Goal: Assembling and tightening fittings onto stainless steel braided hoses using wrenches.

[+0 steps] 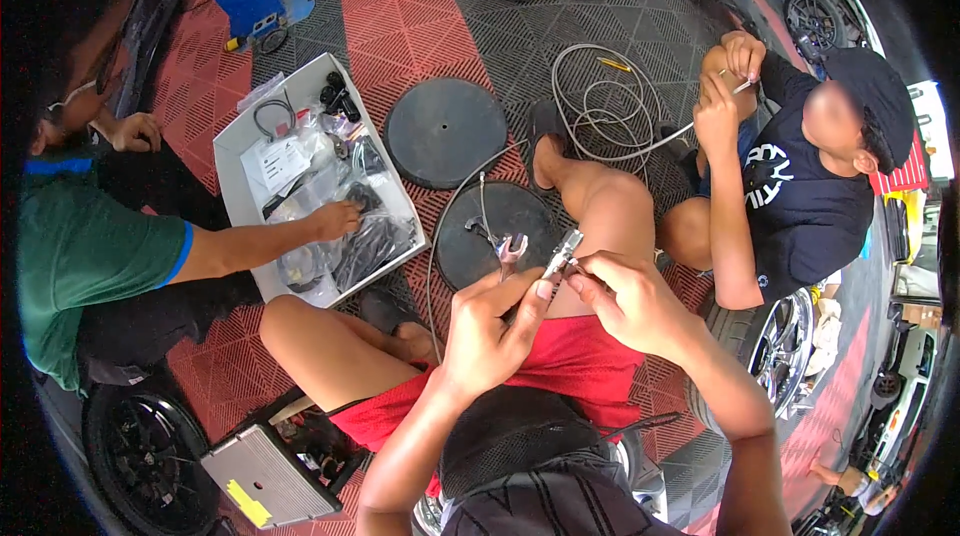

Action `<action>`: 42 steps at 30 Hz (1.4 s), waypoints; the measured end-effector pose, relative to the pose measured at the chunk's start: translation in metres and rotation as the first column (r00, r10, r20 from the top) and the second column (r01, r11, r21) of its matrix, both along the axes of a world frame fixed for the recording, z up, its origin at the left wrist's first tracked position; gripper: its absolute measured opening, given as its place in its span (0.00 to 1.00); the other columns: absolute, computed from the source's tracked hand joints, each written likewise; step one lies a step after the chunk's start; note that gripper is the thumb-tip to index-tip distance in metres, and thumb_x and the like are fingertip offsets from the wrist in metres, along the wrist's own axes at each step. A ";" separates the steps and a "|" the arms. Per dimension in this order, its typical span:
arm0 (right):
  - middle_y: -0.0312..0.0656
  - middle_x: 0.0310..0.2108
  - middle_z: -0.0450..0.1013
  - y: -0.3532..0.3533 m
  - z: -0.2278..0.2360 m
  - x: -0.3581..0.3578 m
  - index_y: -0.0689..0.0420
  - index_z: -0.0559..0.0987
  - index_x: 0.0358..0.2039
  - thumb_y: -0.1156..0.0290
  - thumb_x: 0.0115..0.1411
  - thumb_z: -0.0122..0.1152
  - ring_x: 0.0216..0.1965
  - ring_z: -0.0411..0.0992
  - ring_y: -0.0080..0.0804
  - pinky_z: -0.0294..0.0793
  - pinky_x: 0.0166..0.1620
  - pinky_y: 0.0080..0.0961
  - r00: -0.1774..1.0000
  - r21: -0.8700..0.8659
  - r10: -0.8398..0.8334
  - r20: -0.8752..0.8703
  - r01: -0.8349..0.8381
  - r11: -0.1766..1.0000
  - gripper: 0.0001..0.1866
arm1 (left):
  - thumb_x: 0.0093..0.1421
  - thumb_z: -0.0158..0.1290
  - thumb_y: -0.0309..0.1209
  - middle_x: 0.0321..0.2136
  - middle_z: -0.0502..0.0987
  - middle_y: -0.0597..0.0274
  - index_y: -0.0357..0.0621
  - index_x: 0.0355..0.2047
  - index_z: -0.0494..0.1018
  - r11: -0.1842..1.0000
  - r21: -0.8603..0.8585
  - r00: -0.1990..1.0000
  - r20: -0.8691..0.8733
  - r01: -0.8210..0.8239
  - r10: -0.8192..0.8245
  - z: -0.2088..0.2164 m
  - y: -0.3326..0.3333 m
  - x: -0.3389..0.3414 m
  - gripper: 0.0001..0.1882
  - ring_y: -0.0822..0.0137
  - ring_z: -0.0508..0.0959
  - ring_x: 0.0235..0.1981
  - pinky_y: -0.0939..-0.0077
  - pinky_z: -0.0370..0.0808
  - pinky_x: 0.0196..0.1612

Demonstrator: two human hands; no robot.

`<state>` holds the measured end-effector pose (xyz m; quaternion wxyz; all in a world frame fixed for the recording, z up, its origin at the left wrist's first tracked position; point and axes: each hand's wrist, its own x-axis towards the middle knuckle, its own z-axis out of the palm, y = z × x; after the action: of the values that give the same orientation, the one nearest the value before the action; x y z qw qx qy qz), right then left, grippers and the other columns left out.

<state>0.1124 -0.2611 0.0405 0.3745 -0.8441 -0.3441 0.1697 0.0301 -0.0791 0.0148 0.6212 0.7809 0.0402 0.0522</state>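
My left hand point(492, 321) and my right hand point(625, 296) meet above my knees, both pinching a small metal fitting point(561, 256) on the end of a thin grey cable point(455, 201). A small wrench head point(512, 249) shows just left of the fitting, above my left fingers. The cable runs down past a black round disc point(495, 226) on the floor and away to a loose coil point(605, 106). I sit in red shorts with bare legs bent.
A person in green at left reaches into a white box of bagged parts point(315, 171). A person in dark blue at right holds the coil's other end. A second black disc point(445, 131), a grey case point(265, 476) and wheels point(785, 351) lie around.
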 end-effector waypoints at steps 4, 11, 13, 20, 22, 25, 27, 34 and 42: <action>0.50 0.23 0.71 0.003 -0.003 -0.011 0.63 0.74 0.34 0.72 0.64 0.55 0.24 0.73 0.44 0.69 0.28 0.35 0.975 0.081 -0.161 -0.153 0.174 0.981 0.07 | 0.63 0.53 0.28 0.19 0.73 0.56 0.34 0.40 0.78 0.994 -0.101 0.999 -0.020 -0.048 0.046 0.000 -0.007 0.005 0.10 0.69 0.72 0.20 0.75 0.70 0.27; 0.30 0.20 0.69 0.013 -0.008 -0.008 0.63 0.76 0.28 0.67 0.64 0.60 0.22 0.65 0.14 0.63 0.23 0.17 0.676 0.083 -0.218 -0.704 0.383 0.920 0.12 | 0.63 0.52 0.26 0.25 0.72 0.63 0.37 0.46 0.75 0.959 -0.256 0.991 0.020 -0.125 0.134 0.001 -0.010 0.008 0.12 0.75 0.74 0.24 0.78 0.71 0.30; 0.29 0.19 0.69 0.017 -0.009 -0.007 0.63 0.77 0.28 0.65 0.63 0.61 0.21 0.65 0.14 0.62 0.23 0.18 0.586 0.086 -0.204 -0.784 0.428 0.900 0.13 | 0.63 0.52 0.26 0.25 0.73 0.63 0.37 0.46 0.75 0.962 -0.234 0.989 0.023 -0.140 0.149 -0.002 -0.006 0.007 0.12 0.76 0.74 0.26 0.78 0.71 0.31; 0.32 0.22 0.73 0.016 -0.015 -0.003 0.62 0.80 0.31 0.57 0.64 0.59 0.24 0.66 0.14 0.64 0.25 0.17 0.705 0.047 -0.219 -0.674 0.337 0.940 0.18 | 0.62 0.54 0.27 0.32 0.76 0.62 0.37 0.46 0.75 0.940 -0.266 0.976 -0.100 -0.214 0.194 0.011 0.002 0.004 0.13 0.75 0.73 0.31 0.80 0.70 0.37; 0.32 0.25 0.74 0.021 -0.006 -0.002 0.61 0.80 0.31 0.57 0.64 0.58 0.27 0.68 0.15 0.67 0.29 0.20 0.696 0.252 -0.188 -0.692 0.478 0.841 0.17 | 0.62 0.54 0.25 0.30 0.75 0.63 0.38 0.47 0.73 0.967 -0.190 0.985 -0.054 -0.171 0.164 0.015 -0.008 0.012 0.13 0.75 0.71 0.30 0.80 0.69 0.37; 0.34 0.28 0.76 0.045 -0.002 -0.001 0.60 0.79 0.34 0.59 0.65 0.57 0.32 0.71 0.18 0.71 0.35 0.21 0.760 0.375 -0.158 -0.631 0.476 0.796 0.16 | 0.63 0.49 0.20 0.39 0.70 0.58 0.40 0.56 0.59 0.988 -0.030 0.950 0.270 -0.151 0.154 -0.007 -0.018 0.009 0.21 0.74 0.69 0.33 0.81 0.68 0.36; 0.35 0.32 0.77 0.050 -0.003 -0.001 0.63 0.78 0.42 0.61 0.66 0.56 0.34 0.72 0.18 0.73 0.38 0.19 0.744 0.397 -0.114 -0.658 0.471 0.788 0.16 | 0.66 0.46 0.22 0.42 0.68 0.56 0.44 0.62 0.48 0.986 0.000 0.938 0.308 -0.165 0.157 -0.016 -0.018 0.004 0.28 0.77 0.67 0.30 0.86 0.65 0.28; 0.35 0.39 0.75 0.047 -0.020 -0.015 0.64 0.75 0.47 0.62 0.69 0.51 0.41 0.70 0.18 0.72 0.44 0.18 0.733 0.448 -0.049 -0.678 0.465 0.764 0.17 | 0.68 0.43 0.28 0.37 0.72 0.65 0.39 0.60 0.59 0.981 0.062 0.946 0.282 -0.185 0.161 -0.010 -0.007 0.018 0.21 0.80 0.66 0.26 0.85 0.64 0.28; 0.37 0.33 0.75 0.052 0.001 0.002 0.59 0.74 0.42 0.53 0.70 0.46 0.18 0.57 0.10 0.54 0.19 0.09 0.586 0.428 -0.041 -0.810 0.637 0.642 0.20 | 0.71 0.41 0.34 0.27 0.78 0.64 0.36 0.52 0.69 0.957 -0.280 0.990 -0.133 -0.073 0.036 0.004 0.024 0.021 0.17 0.78 0.72 0.20 0.81 0.70 0.23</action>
<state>0.1148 -0.2088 0.0412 0.7889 -0.5499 -0.0136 0.2740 0.0512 -0.0551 0.0190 0.7212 0.6841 0.1080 0.0134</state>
